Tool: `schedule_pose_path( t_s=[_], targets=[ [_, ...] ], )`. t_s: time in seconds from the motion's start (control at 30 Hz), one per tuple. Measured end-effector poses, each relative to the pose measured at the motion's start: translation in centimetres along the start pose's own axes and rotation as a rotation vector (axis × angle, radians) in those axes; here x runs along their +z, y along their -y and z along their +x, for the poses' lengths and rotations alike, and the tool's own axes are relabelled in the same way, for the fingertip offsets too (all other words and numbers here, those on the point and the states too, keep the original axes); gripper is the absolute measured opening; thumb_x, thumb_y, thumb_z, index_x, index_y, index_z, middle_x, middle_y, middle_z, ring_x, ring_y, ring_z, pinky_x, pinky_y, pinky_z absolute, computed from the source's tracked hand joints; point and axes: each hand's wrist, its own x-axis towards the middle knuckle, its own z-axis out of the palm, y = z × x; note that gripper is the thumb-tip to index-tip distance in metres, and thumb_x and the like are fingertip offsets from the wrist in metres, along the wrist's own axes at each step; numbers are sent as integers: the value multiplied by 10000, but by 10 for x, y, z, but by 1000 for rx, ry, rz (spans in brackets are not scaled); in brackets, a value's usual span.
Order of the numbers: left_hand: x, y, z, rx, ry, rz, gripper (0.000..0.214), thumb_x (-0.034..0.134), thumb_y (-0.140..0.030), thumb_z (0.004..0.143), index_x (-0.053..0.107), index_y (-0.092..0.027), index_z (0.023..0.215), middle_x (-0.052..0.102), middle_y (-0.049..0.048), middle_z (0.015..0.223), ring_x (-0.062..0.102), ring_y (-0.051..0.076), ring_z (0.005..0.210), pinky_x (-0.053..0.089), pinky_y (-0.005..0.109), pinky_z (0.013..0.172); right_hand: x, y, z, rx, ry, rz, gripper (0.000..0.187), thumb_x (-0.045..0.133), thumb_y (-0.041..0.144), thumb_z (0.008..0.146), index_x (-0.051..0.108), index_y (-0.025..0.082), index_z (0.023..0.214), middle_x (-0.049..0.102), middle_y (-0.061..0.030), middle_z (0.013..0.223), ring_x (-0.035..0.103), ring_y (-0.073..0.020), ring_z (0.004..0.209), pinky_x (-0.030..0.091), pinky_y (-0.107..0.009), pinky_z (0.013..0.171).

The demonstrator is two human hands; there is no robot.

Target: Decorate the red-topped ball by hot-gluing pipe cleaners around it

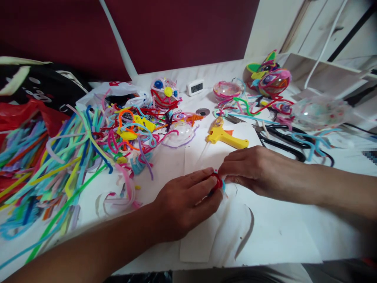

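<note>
Pinching a small red-and-blue fuzzy piece (218, 183) with the left grip (185, 204) and the right grip (253, 169), both clamped around it, down at the surface (341, 161) near a yellow glue gun (225, 135). Covering most of it with fingertips, leaving its shape impossible to make out.

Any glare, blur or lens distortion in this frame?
Head view: wide-angle bending curves the table edges; the white paper glares beside the right hand; the red piece pinched between it and the left hand is mostly hidden; pipe cleaners at far left smear.
</note>
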Motion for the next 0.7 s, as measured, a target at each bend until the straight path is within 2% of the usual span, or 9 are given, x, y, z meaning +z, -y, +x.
schedule_pose_path(
  t_s=[0.2,0.37,0.43,0.57,0.63,0.7],
  targets=[
    [0,-1,-1,-23,4,-16,194,597,-96,862,635,-68,1049,662,144,1069,583,250,1176,524,354,1000,-12,3,11,-136,113,-224,233,427,50,879,614,187,899,609,-21,732,559,-152,687,338,-281,582],
    [0,-2,-1,-51,-4,-12,182,567,-110,879,638,-101,1046,629,138,1132,580,228,1173,525,315,984,-19,-1,21,-188,160,-222,199,437,118,921,614,179,853,628,-23,739,559,-140,669,329,-277,582],
    [1,-5,-1,-89,-2,8,160,566,-149,890,643,-139,1029,632,103,1115,614,197,1111,541,276,937,-21,-5,25,-188,171,-213,168,470,152,923,613,180,839,637,-18,740,563,-134,676,325,-268,582],
    [2,-9,-2,-233,9,46,162,503,-244,932,636,-215,1020,638,54,1100,667,148,915,573,208,728,-23,-11,34,-216,205,-230,126,517,191,910,598,187,814,632,-3,684,554,-127,644,318,-263,581],
    [1,-10,-2,-240,22,46,169,489,-256,938,626,-217,1029,643,55,1083,667,150,898,571,213,714,-25,-12,38,-220,233,-234,113,534,181,897,592,189,800,634,-2,668,559,-131,645,317,-263,583],
    [0,-9,-1,-202,10,20,164,488,-230,938,618,-189,1029,652,62,1024,661,159,931,570,228,767,-27,-10,41,-218,255,-246,104,549,167,883,593,192,792,633,-1,661,560,-135,649,317,-265,589]
  ],
)
